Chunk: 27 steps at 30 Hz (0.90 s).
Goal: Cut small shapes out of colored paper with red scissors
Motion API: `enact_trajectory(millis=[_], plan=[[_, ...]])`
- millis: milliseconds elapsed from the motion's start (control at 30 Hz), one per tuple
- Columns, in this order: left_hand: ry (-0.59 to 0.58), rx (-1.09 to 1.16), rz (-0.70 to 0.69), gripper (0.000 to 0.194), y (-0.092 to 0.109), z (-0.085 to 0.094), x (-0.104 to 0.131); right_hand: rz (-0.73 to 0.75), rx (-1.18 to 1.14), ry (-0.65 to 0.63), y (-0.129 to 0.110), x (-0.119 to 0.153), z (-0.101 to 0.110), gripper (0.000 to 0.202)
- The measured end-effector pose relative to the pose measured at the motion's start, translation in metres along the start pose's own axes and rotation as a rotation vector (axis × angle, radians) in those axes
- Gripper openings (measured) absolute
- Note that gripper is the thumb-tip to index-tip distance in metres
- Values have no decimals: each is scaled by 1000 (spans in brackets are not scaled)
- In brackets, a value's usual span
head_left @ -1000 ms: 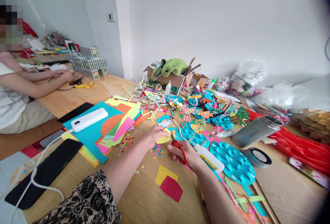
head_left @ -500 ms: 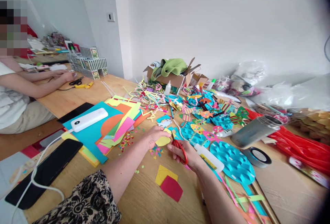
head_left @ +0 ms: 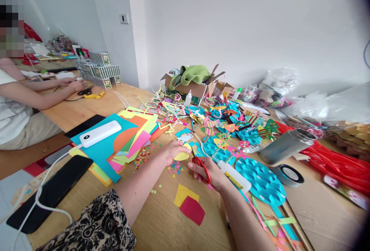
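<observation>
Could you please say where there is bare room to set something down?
Bare tabletop lies between the patterned sleeve and the red paper, and between the black sheet and the yellow tool. Beyond the right hand, paper fish crowd it.

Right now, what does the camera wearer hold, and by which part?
The left hand holds yellow paper by its edge; the right hand, scissors by the red handles.
</observation>
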<state>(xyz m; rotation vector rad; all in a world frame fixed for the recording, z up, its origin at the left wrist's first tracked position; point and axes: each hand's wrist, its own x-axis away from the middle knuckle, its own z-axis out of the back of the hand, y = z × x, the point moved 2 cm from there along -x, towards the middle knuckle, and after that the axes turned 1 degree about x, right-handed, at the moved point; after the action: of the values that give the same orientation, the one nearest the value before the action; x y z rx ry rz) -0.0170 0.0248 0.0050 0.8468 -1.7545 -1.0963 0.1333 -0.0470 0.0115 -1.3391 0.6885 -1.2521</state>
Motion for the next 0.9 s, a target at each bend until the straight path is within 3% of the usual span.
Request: enact_trajectory(millis=[300, 633, 900], plan=[[-83, -16, 36, 24, 6, 4, 3, 9, 35, -28, -3, 1, 0, 46], [-89, 96, 79, 32, 7, 4, 3, 3, 4, -8, -4, 3, 0, 46], [-213, 323, 377, 51, 4, 1, 3, 18, -100, 125, 1, -3, 3, 46]])
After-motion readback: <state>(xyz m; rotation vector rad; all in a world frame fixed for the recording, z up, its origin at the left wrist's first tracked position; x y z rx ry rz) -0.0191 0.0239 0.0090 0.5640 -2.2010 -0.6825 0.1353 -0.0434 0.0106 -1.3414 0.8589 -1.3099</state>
